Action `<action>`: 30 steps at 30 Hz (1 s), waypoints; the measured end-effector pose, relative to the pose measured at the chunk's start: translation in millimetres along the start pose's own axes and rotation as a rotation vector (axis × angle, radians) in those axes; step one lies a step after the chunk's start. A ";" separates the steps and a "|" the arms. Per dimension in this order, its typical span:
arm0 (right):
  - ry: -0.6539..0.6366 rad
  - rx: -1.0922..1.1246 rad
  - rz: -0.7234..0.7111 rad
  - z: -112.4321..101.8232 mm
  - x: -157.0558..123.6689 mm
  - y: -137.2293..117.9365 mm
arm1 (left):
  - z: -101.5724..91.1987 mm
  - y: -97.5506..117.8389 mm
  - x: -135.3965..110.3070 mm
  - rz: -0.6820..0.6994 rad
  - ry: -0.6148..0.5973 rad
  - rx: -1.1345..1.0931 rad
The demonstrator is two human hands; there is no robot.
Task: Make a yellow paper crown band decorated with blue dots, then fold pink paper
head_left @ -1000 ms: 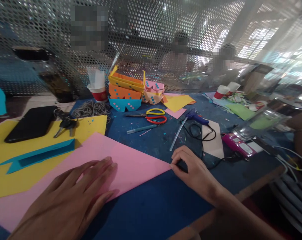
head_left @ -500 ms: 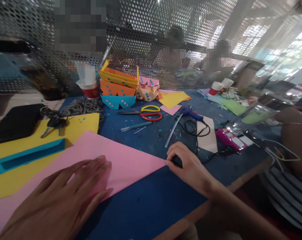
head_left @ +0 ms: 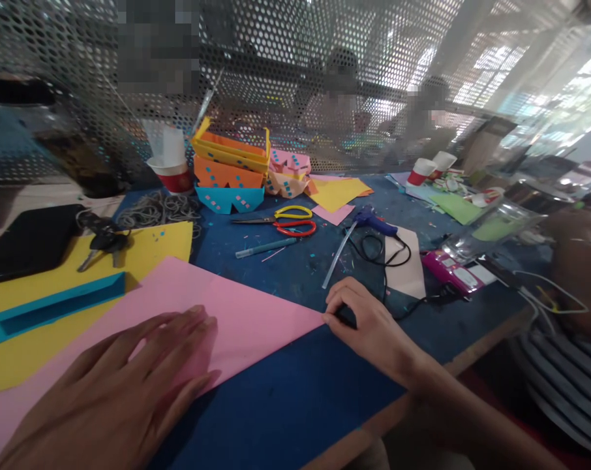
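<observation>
A large pink paper sheet (head_left: 212, 307) lies on the blue table (head_left: 295, 385). My left hand (head_left: 124, 385) rests flat on the sheet, fingers stretched out and a little apart. My right hand (head_left: 368, 326) is curled at the sheet's right corner, its fingertips pinching that corner against the table. A folded blue paper strip (head_left: 51, 310) lies on a yellow sheet (head_left: 41, 326) to the left of the pink one.
Scissors (head_left: 286, 222), a pen (head_left: 266, 247), a glue gun (head_left: 374, 222) with black cord, stacked paper boats (head_left: 231, 170), a red cup (head_left: 171, 173), phone (head_left: 26, 241), keys (head_left: 100, 241). Another person's arm (head_left: 574, 261) at right. Mesh screen behind.
The view has shifted slightly, so things sit a little further left in the frame. Both hands stay on the pink sheet in the same pose.
</observation>
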State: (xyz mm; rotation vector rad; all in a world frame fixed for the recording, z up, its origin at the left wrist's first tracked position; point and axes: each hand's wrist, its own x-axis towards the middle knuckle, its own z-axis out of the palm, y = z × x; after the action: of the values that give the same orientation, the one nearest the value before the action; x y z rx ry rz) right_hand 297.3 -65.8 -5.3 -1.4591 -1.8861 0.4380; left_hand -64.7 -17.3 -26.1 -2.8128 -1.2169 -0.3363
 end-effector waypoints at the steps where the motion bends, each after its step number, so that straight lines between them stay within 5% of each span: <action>1: 0.000 0.002 -0.003 0.0 -0.1 0.3 | -0.4 0.3 0.6 0.012 -0.020 0.033; 30: -0.033 0.008 0.020 -2.7 1.0 -1.3 | 3.3 -8.9 -2.0 0.108 0.026 0.084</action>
State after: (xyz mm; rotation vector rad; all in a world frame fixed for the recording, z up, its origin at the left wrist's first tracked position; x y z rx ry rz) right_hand 298.1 -65.7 -2.3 -1.4743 -1.8951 0.4813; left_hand -71.9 -12.2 -30.0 -2.7788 -1.0436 -0.3068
